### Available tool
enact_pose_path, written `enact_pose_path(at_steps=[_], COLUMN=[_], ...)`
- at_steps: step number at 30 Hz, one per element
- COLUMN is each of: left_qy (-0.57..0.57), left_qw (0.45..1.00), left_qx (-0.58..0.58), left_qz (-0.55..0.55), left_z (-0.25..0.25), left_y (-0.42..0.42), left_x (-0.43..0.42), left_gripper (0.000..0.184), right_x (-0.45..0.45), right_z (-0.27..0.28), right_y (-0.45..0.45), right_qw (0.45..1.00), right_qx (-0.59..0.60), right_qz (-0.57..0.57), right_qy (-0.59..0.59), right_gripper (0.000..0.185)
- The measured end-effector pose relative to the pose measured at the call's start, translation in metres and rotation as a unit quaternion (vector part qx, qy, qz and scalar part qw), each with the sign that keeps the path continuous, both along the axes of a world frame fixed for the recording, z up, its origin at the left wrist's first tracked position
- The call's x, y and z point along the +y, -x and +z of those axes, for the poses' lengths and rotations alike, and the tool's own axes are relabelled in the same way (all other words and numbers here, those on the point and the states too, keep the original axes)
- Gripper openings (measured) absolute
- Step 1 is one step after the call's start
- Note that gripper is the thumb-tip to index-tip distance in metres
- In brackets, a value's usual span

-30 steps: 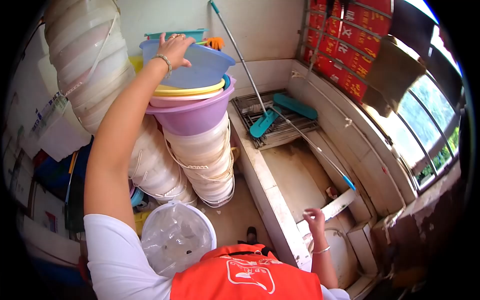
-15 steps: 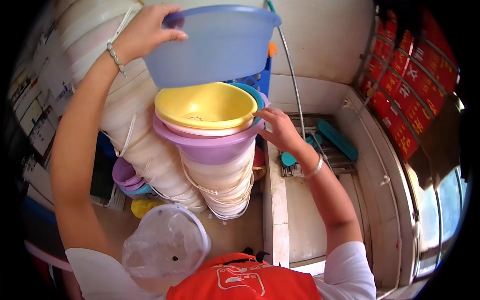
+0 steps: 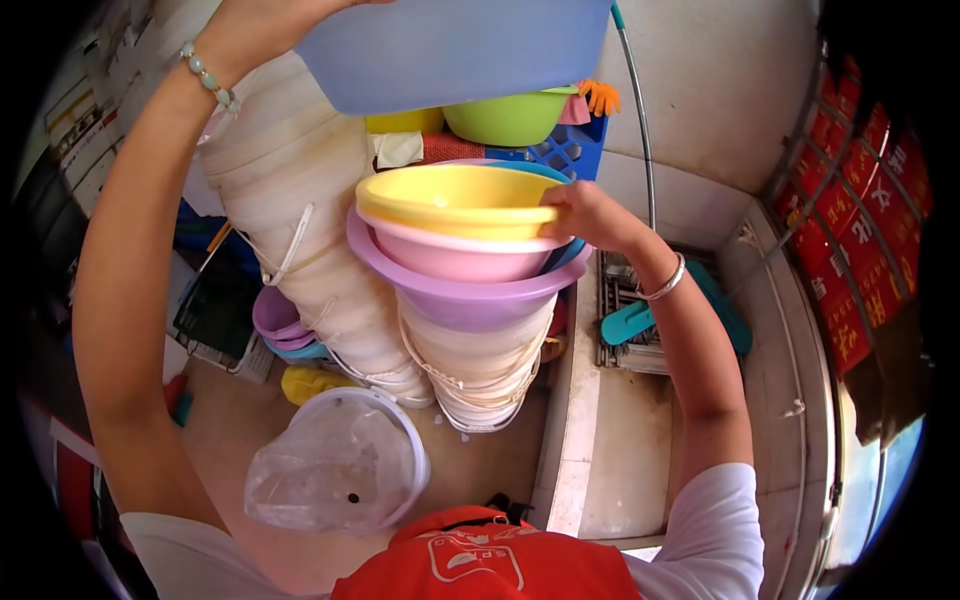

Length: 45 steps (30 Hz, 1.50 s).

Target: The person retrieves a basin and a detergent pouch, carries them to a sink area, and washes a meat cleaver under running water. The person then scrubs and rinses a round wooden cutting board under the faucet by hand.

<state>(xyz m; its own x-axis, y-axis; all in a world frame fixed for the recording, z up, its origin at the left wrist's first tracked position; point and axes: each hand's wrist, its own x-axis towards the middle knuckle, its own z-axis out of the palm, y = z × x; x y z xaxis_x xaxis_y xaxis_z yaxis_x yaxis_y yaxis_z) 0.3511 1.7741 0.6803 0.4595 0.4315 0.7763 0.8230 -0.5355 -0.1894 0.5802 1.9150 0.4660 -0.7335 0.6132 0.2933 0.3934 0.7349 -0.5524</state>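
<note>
My left hand [image 3: 275, 30] grips the left side of a large blue basin [image 3: 460, 55], raised at the top edge of the view and partly cut off. My right hand [image 3: 585, 215] is closed on the right rim of a yellow basin [image 3: 450, 205]. Below it a pink basin [image 3: 450, 255] is tilted up a little, its rim close under my fingers. Both sit over a purple basin [image 3: 465, 305] and a teal one [image 3: 565, 255], on a stack of white buckets [image 3: 475, 360].
A leaning stack of white buckets [image 3: 300, 200] stands at the left. A plastic-lined bucket [image 3: 345, 455] is on the floor. Behind are a green basin [image 3: 505, 118] and a blue crate [image 3: 580, 150]. A ledge [image 3: 580, 430] and mop pole [image 3: 645, 130] are at the right.
The blue basin has come off the stack and risen in my left hand, uncovering the yellow one. My right hand came up from the lower right and took hold of the yellow rim.
</note>
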Motion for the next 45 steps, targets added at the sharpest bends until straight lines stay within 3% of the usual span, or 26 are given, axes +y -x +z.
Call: enact_pose_path(at_steps=[5, 8, 10, 12, 16, 21, 25, 29, 35, 37, 39, 42, 45], left_qy=[0.031, -0.022, -0.086, -0.048, -0.022, -0.02, 0.002, -0.03, 0.017, -0.033, 0.036, -0.004, 0.044], left_qw=[0.999, 0.998, 0.984, 0.994, 0.999, 1.0, 1.0, 0.999, 0.994, 0.991, 0.989, 0.999, 0.99], left_qx=[-0.011, 0.046, 0.108, 0.07, 0.036, 0.01, -0.019, -0.002, 0.094, 0.125, 0.136, 0.04, -0.093], left_qz=[-0.009, 0.034, 0.114, 0.071, -0.025, -0.007, -0.008, -0.021, -0.048, -0.041, -0.05, -0.023, -0.094], left_z=[-0.003, 0.002, 0.004, 0.0, -0.002, -0.001, -0.001, -0.008, -0.081, -0.122, -0.156, -0.203, -0.222], left_y=[-0.008, -0.007, -0.002, 0.003, 0.002, -0.005, -0.007, 0.002, 0.0, -0.007, -0.006, -0.006, -0.045], left_x=[-0.005, -0.005, 0.0, 0.004, 0.009, 0.001, -0.004, 0.0, 0.016, 0.021, 0.025, 0.027, -0.035], left_gripper=[0.022, 0.024, 0.025, 0.025, 0.026, 0.024, 0.023, 0.025, 0.028, 0.027, 0.027, 0.026, 0.028], right_x=[-0.014, -0.027, -0.028, -0.028, -0.042, -0.046, -0.049, -0.069, -0.136, -0.17, -0.208, -0.27, -0.333], right_z=[0.002, 0.003, 0.004, 0.001, 0.001, -0.002, 0.015, 0.036, 0.002, -0.015, -0.032, -0.05, -0.081], right_y=[0.01, 0.015, 0.016, 0.013, -0.001, -0.016, -0.046, -0.097, -0.172, -0.189, -0.201, -0.196, -0.18], right_qw=[0.991, 0.971, 0.947, 0.928, 0.91, 0.897, 0.88, 0.867, 0.824, 0.807, 0.786, 0.758, 0.714], right_qx=[0.125, 0.096, 0.111, 0.097, 0.088, 0.114, 0.171, 0.133, 0.057, 0.039, 0.022, 0.032, 0.025], right_qz=[-0.042, -0.061, -0.039, -0.045, -0.062, -0.054, -0.161, -0.238, -0.386, -0.432, -0.476, -0.528, -0.602], right_qy=[0.022, -0.211, -0.298, -0.357, -0.4, -0.424, -0.412, -0.416, -0.411, -0.4, -0.394, -0.381, -0.356], right_gripper=[0.025, 0.026, 0.026, 0.026, 0.026, 0.025, 0.027, 0.025, 0.024, 0.025, 0.027, 0.028, 0.029])
